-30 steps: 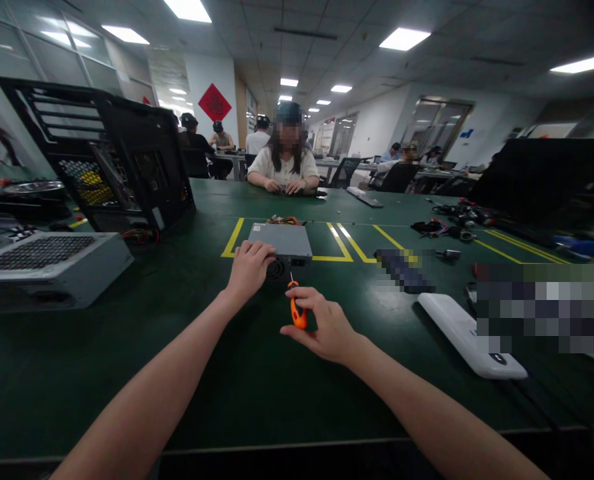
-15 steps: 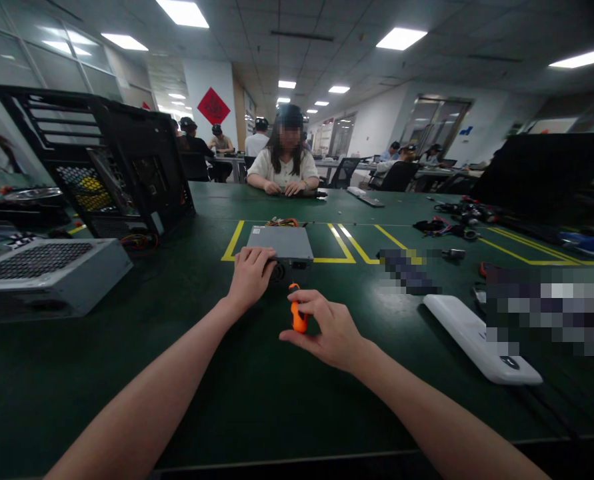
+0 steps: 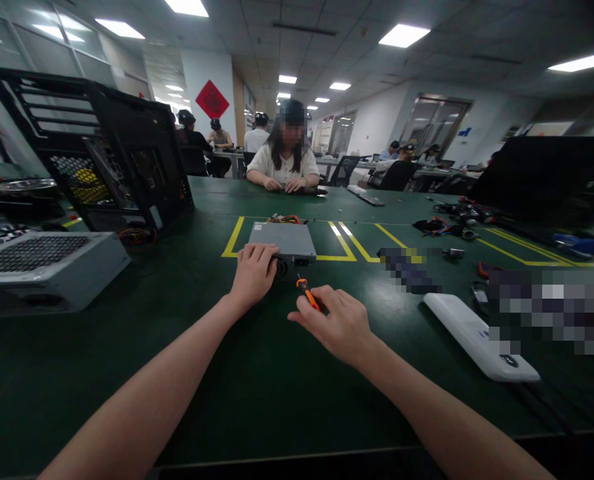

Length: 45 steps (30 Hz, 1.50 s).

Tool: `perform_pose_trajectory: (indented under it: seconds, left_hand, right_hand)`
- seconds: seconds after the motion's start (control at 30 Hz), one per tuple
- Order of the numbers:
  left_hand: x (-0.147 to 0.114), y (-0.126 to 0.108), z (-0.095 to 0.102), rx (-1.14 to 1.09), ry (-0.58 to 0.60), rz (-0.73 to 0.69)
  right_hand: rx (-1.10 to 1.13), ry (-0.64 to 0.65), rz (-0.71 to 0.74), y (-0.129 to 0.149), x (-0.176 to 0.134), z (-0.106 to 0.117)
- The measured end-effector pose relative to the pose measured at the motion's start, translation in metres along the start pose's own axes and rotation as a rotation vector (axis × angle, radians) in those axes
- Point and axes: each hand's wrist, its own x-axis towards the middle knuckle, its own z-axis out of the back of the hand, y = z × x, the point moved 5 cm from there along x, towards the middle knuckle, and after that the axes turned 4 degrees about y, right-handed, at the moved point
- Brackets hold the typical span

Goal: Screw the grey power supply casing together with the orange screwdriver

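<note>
A grey computer power supply lies on the green table in front of me, its fan and socket side facing me. My left hand grips its near left corner, the fingers bent over the top edge and partly covering the fan. In my right hand is a small orange and black screwdriver, pinched by its handle between thumb and fingers. Its thin shaft points up and left toward the face below the socket. Whether the tip touches the power supply I cannot tell.
At left stand a black computer case and a larger grey metal box with a mesh top. A white power bank, cables and a dark monitor are at right. A person sits opposite.
The screwdriver has turned from nearly upright to slanting up-left, and its shaft now shows. My right hand has shifted slightly right. My left hand stays on the power supply.
</note>
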Motion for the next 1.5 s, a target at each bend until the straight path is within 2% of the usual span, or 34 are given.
perform_pose_trajectory:
  seconds: [0.13, 0.33, 0.5, 0.7, 0.9, 1.0, 1.1, 1.23, 1.33, 1.5]
  left_hand:
    - [0.0, 0.0, 0.0, -0.005, 0.001, 0.001]
    - [0.0, -0.002, 0.001, -0.006, 0.009, -0.005]
    - [0.0, -0.002, 0.0, -0.007, 0.016, -0.009]
    - [0.0, -0.002, 0.001, 0.015, 0.015, -0.019]
    - [0.0, -0.002, 0.001, 0.01, 0.014, -0.011]
    - [-0.001, -0.002, 0.0, 0.005, 0.016, -0.007]
    - [-0.001, -0.002, -0.001, 0.009, 0.016, -0.005]
    - [-0.001, -0.002, -0.001, 0.017, 0.017, -0.012]
    - [-0.001, -0.002, -0.001, 0.023, 0.016, -0.015]
    - [-0.001, -0.003, 0.0, 0.02, 0.023, -0.014]
  right_hand:
    - [0.017, 0.046, -0.052, 0.009, 0.006, 0.001]
    - [0.037, 0.07, 0.049, 0.015, 0.004, -0.004]
    - [0.035, 0.072, -0.075, 0.006, 0.002, -0.004]
    - [0.014, 0.093, -0.048, 0.012, 0.004, 0.0]
    - [-0.012, 0.139, -0.181, 0.006, 0.006, 0.005]
    - [0.013, 0.175, -0.139, 0.013, 0.006, 0.002]
    - [-0.03, 0.156, -0.089, 0.015, 0.005, 0.001]
    - [-0.096, 0.141, -0.172, 0.007, 0.005, 0.003]
    - [-0.069, 0.185, -0.206, 0.008, 0.006, 0.003]
    - [-0.011, 0.278, -0.174, 0.018, 0.005, -0.004]
